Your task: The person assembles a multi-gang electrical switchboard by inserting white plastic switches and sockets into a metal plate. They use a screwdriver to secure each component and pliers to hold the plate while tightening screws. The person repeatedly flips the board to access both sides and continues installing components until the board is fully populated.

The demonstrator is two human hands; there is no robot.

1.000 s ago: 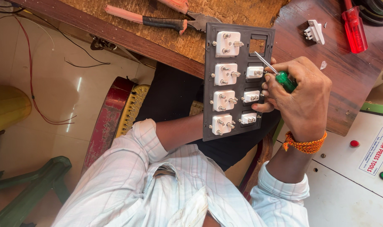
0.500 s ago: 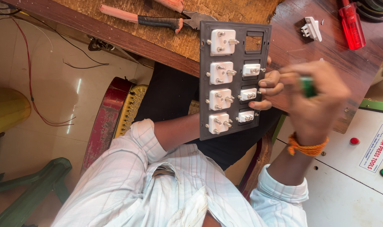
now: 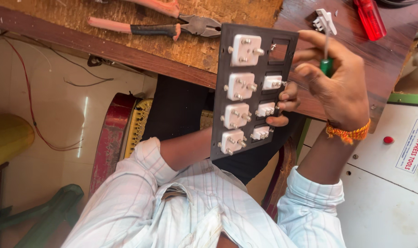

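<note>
I hold a dark switch panel (image 3: 251,55) upright over my lap, its back towards me. It carries several white sockets (image 3: 239,85) and small white switches (image 3: 272,82); one cutout at its top right is open. My left hand (image 3: 284,103) reaches from behind, fingers curled round the panel's right edge. My right hand (image 3: 339,89) is to the right of the panel, gripping a green-handled screwdriver (image 3: 327,64). Its shaft points up at a loose white switch (image 3: 325,20) on the bench.
Pink-handled pliers (image 3: 172,28) lie on the wooden bench (image 3: 126,46) above the panel. A red-handled tool (image 3: 369,18) lies at the top right. A white machine cabinet (image 3: 378,183) with red and green buttons stands to the right. Wires trail on the floor at left.
My right hand has left the panel's small switches and moved up and right with the screwdriver, toward the loose white switch. The panel stays held in my left hand.
</note>
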